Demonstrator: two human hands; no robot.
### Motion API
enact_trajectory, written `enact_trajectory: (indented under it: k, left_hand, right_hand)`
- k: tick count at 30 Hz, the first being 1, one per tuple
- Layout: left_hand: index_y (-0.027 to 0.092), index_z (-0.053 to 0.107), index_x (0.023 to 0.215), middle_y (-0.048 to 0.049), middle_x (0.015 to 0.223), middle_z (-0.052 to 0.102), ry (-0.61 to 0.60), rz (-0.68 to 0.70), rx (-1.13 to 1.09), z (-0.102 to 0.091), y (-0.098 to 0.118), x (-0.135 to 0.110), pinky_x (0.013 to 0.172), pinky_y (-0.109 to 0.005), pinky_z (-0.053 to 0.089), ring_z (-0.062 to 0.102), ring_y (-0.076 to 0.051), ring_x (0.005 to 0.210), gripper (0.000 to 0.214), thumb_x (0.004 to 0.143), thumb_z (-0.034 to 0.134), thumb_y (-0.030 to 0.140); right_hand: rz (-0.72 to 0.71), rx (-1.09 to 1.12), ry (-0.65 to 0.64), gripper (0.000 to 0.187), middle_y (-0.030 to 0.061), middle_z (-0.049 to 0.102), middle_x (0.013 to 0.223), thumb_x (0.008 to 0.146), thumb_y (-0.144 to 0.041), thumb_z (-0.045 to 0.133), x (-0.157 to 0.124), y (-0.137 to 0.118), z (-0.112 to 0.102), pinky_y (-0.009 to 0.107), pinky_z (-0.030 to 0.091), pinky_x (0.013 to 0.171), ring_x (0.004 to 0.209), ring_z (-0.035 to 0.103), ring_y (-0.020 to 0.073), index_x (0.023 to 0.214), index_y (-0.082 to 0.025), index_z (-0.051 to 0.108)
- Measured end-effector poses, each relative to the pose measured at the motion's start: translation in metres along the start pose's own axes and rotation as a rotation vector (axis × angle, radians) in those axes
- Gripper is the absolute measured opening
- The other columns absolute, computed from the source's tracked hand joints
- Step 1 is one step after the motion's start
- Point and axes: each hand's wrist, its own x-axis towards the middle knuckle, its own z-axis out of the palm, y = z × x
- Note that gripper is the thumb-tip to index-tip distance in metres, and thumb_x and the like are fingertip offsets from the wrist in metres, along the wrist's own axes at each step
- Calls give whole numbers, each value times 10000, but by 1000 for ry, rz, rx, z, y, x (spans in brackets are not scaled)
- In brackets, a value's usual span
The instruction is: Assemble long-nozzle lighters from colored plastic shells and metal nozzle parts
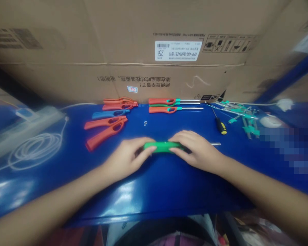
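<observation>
A green lighter handle (162, 147) lies on the blue table (154, 191), and both my hands press on it. My left hand (128, 157) pinches its left end between thumb and fingers. My right hand (195, 148) covers its right end, fingers closed over it. A thin metal tube (216, 144) sticks out to the right from under my right hand.
Orange and blue handle shells (106, 128) lie at the back left, and assembled orange lighters (169, 105) at the back centre. A yellow-handled screwdriver (220, 124) and teal parts (242, 116) sit at the right. A white cable coil (34, 150) lies left. Cardboard boxes (154, 51) wall the back.
</observation>
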Motion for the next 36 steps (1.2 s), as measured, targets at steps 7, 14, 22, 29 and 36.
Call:
enact_trajectory:
  k: [7,14,22,29,36]
  left_hand:
    - [141,670,1220,-37,788,719,-24,-282,-412,4,-2,6,504,-228,513,595,-119,541,446,994,511,492]
    - [184,670,1253,-45,968,720,-58,245,171,0,-7,-3,771,-251,524,671,-150,820,317,974,633,330]
    - [189,638,1300,-59,1026,723,-147,274,354,-5,-10,-2,809,-285,541,697,-187,885,360,1029,519,394]
    - [201,656,1277,-64,1061,740,-158,279,393,-13,-13,0,835,-306,547,710,-204,915,367,1026,514,428]
    - [220,649,1274,-53,1094,733,-203,276,372,-29,-12,3,861,-278,539,708,-186,949,339,1030,513,412]
  right_hand:
    - [-68,-60,-6,377,127,714,1183,988,-347,595,-1,1,4,410,544,899,1094,669,255,1309,-150,601]
    - [-101,-1,44,247,99,758,1139,1012,-271,548,-4,-3,3,373,549,880,1024,713,208,1188,-170,689]
    - [-72,-19,-15,238,75,768,1143,1015,-292,559,-1,-4,-2,354,514,867,1017,720,204,1174,-180,697]
    - [-119,-63,-48,275,97,764,1129,1004,-327,587,0,12,-6,367,478,894,994,709,202,1206,-168,684]
    - [-73,-109,-55,201,71,767,950,972,-327,629,0,17,-11,355,473,817,853,690,200,1061,-178,731]
